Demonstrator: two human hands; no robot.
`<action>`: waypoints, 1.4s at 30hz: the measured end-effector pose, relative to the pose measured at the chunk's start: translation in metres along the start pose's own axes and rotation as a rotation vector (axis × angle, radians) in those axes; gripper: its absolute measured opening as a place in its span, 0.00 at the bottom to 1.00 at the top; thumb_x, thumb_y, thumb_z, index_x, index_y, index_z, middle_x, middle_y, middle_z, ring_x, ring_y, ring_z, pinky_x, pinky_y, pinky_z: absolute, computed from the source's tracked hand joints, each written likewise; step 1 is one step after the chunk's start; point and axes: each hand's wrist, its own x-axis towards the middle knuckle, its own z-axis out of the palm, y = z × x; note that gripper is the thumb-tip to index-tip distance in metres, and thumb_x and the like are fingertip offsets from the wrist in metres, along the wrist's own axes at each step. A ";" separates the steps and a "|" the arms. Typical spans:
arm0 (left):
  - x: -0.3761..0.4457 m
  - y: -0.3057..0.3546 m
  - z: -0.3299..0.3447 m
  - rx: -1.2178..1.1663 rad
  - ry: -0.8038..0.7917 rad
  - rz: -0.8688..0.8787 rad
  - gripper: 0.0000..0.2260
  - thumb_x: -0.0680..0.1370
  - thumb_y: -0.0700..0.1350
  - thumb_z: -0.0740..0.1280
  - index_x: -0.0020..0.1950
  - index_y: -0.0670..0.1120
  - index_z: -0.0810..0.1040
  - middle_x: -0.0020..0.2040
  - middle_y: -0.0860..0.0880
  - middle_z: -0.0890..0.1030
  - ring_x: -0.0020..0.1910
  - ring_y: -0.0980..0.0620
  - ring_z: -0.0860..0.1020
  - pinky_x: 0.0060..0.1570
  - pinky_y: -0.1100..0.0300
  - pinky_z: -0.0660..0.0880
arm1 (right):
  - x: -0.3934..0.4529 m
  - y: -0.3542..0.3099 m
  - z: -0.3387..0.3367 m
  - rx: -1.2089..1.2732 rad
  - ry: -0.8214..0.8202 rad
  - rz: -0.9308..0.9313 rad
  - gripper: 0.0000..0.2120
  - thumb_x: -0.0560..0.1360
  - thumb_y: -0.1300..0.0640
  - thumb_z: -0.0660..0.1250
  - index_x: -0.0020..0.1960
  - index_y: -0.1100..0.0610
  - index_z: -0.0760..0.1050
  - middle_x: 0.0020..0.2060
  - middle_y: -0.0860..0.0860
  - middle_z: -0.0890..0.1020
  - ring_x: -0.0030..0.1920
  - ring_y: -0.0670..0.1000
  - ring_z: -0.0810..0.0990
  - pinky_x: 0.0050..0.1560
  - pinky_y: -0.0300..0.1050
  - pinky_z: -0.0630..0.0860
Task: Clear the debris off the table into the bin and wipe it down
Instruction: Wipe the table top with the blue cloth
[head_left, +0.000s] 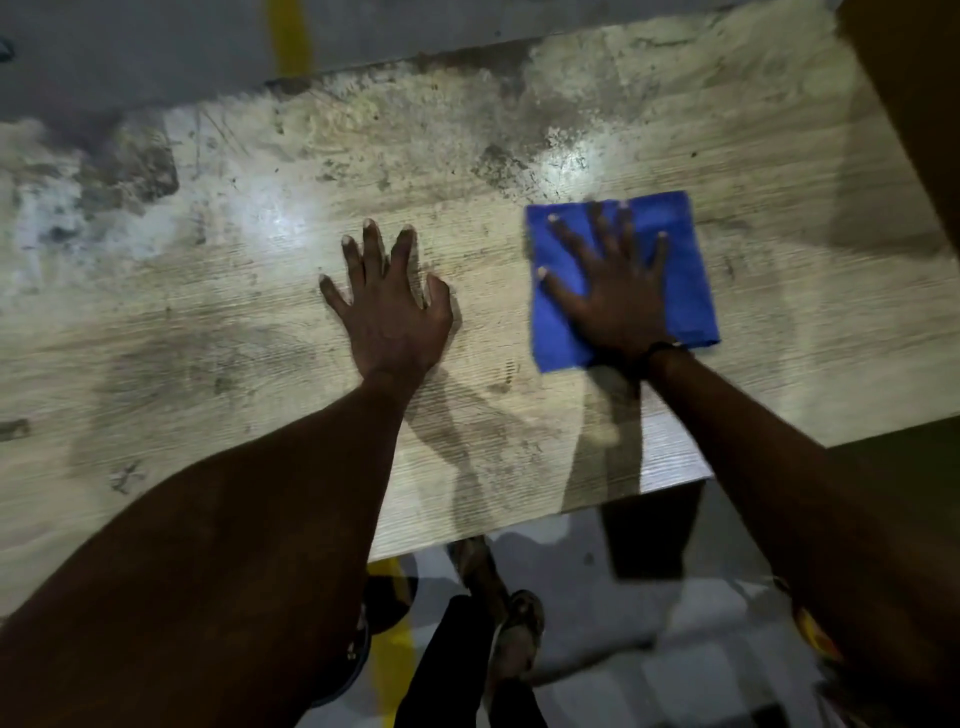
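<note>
Table (218, 322) bears both splayed-fingered hands, left (392, 317) bare, right (618, 296) pressing blue cloth (691, 291).

A view looking down at a worn, pale wood-grain bench (208, 322), its surface mottled with dark grime and smears. The person's left hand (392, 306) rests flat on the bare bench, fingers spread. Just to its right, apart from it, the right hand (615, 291) presses flat on a folded blue cloth (685, 291), fingers spread across it; the cloth lies flat on the bench. A dark band circles the right wrist. Both bare forearms reach in from below. Beneath the bench edge, grey floor with a yellow line (387, 670) and a sandalled foot (519, 634) show.
</note>
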 end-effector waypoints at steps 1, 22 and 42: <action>0.000 0.000 0.000 -0.002 -0.002 -0.002 0.29 0.82 0.58 0.57 0.84 0.56 0.62 0.87 0.48 0.52 0.86 0.44 0.48 0.79 0.30 0.43 | 0.007 0.014 -0.003 0.010 -0.022 0.096 0.34 0.80 0.26 0.51 0.83 0.34 0.58 0.86 0.49 0.57 0.85 0.59 0.53 0.78 0.75 0.48; 0.001 0.000 0.002 0.034 -0.018 -0.023 0.30 0.82 0.59 0.56 0.84 0.58 0.60 0.87 0.50 0.51 0.86 0.46 0.47 0.80 0.30 0.45 | 0.061 -0.046 0.011 0.070 0.009 0.252 0.34 0.80 0.28 0.49 0.84 0.37 0.58 0.85 0.53 0.58 0.85 0.63 0.51 0.78 0.78 0.44; 0.114 0.008 0.011 0.097 -0.052 0.000 0.30 0.83 0.58 0.51 0.86 0.55 0.58 0.87 0.45 0.51 0.86 0.39 0.50 0.79 0.28 0.49 | 0.086 -0.064 0.025 0.028 0.024 -0.120 0.32 0.82 0.29 0.53 0.83 0.37 0.60 0.84 0.51 0.61 0.85 0.60 0.54 0.78 0.74 0.48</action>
